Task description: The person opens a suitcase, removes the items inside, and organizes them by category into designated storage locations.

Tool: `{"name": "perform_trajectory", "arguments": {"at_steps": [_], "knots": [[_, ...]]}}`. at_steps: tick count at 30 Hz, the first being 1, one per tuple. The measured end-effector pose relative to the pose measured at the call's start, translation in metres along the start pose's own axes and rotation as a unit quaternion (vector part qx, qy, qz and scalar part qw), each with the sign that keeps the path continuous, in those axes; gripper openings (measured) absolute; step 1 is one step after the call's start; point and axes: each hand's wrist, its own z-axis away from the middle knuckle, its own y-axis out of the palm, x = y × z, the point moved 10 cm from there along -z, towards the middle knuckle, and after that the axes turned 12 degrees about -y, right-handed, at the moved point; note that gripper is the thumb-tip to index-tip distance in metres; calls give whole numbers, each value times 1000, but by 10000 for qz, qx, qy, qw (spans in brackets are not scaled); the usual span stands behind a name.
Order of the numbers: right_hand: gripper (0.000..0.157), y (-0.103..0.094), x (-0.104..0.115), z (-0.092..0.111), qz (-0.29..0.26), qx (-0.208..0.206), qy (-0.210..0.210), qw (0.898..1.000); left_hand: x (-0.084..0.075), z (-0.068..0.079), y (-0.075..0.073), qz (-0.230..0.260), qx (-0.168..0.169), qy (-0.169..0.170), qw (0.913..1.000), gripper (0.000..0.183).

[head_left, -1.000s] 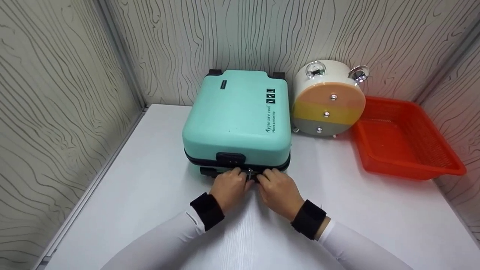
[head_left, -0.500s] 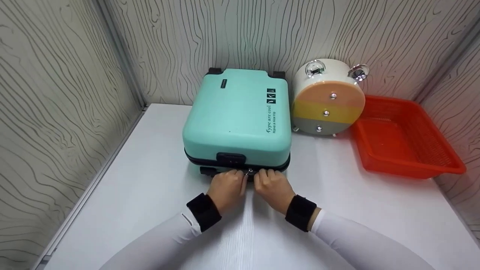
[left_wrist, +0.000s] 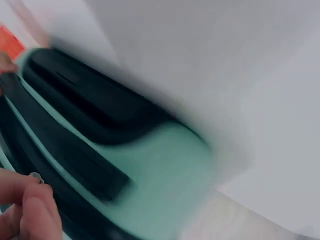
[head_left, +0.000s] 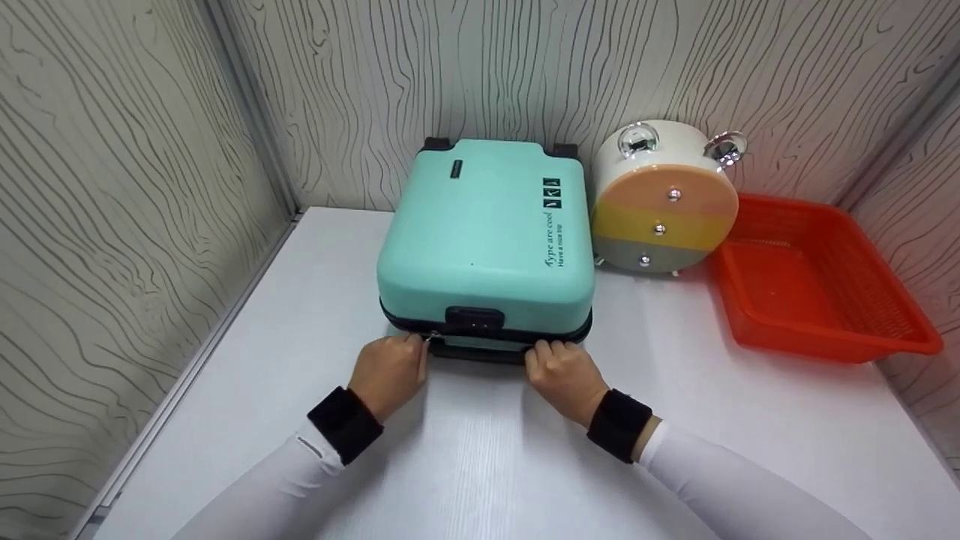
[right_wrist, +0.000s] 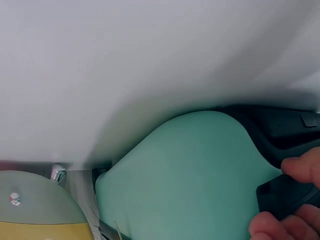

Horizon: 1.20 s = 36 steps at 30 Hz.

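A mint-green suitcase (head_left: 487, 225) lies flat on the white table with its handle side facing me. At the front seam my left hand (head_left: 388, 375) pinches a small metal zipper pull (left_wrist: 36, 176) between thumb and finger. The black side handle (head_left: 480, 354) runs between my two hands. My right hand (head_left: 566, 381) grips that handle near its right end; in the right wrist view, thumb and fingers (right_wrist: 300, 167) close around the handle's black end. A black lock plate (head_left: 475, 317) sits on the suitcase's front edge.
Right of the suitcase stands a round white cabinet (head_left: 660, 206) with coloured drawer bands and clear ears. Beyond it is a red plastic basket (head_left: 832, 341). Patterned wall panels (head_left: 517, 67) close off the table (head_left: 472, 465) at the back and sides.
My left hand has moved left along the front seam with the zipper pull, away from my right hand. The right hand has stayed by the handle. The view has shifted slightly.
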Motion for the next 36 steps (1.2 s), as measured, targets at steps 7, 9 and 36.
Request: {"name": "perform_trajectory", "arguments": {"at_steps": [7, 9, 36], "knots": [[17, -11, -7, 18, -361, -404, -185, 9984, 34, 14, -20, -186, -50, -202, 9996, 37], [18, -14, -11, 24, -420, -518, -238, 9975, 33, 18, -24, -169, -33, -127, 9998, 37], [24, -13, 26, -7, -928, 591, 40, 9939, 18, 21, -10, 194, 402, -89, 9990, 30]]}}
